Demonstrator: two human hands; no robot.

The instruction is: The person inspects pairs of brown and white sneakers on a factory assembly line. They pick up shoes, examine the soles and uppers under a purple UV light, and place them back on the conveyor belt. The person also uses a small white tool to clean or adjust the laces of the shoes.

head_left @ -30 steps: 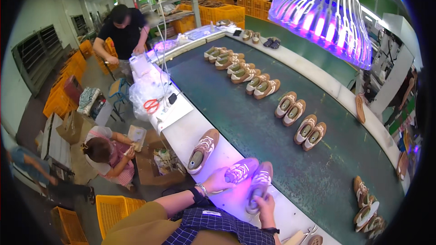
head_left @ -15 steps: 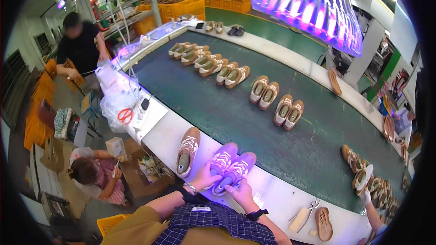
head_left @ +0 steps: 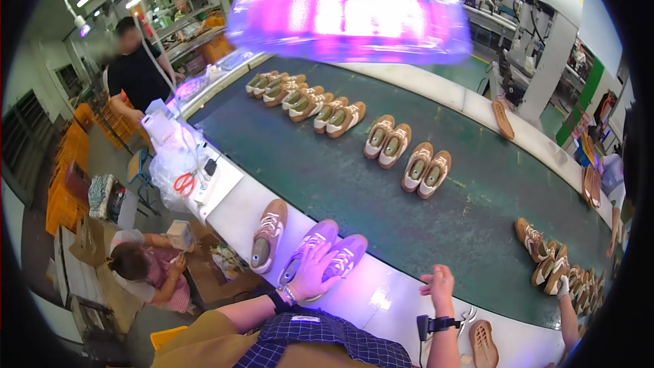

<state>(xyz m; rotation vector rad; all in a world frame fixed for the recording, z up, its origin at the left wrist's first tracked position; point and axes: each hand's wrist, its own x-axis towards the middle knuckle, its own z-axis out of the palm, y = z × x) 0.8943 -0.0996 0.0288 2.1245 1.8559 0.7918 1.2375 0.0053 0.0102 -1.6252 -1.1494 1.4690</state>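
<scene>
A pair of lace-up sneakers stands on the white bench edge, tinted purple by light: the left sneaker [head_left: 319, 234] and the right sneaker [head_left: 349, 253]. My left hand [head_left: 315, 271] lies across their heel ends with its fingers stretched out, hiding part of both. A single brown sneaker [head_left: 270, 233] stands just left of the pair. Away to the right, my right hand [head_left: 439, 283] is raised near the belt's edge. Its fingers are apart and nothing shows in them. Below it lie metal pincers [head_left: 469, 316], partly covered by my wrist, and a tan shoe sole [head_left: 483, 345].
A lamp [head_left: 347, 17] glowing purple hangs over the green conveyor belt [head_left: 300, 163]. Several pairs of sneakers [head_left: 388, 141] stand along the belt. At right a gloved hand [head_left: 563, 286] touches a shoe. Red scissors [head_left: 184, 182] lie at left, above a seated person [head_left: 146, 269].
My right hand has left the sneakers and moved right, above the pincers. My left hand has shifted onto the tops of the pair. The view has turned, so the lamp appears farther left.
</scene>
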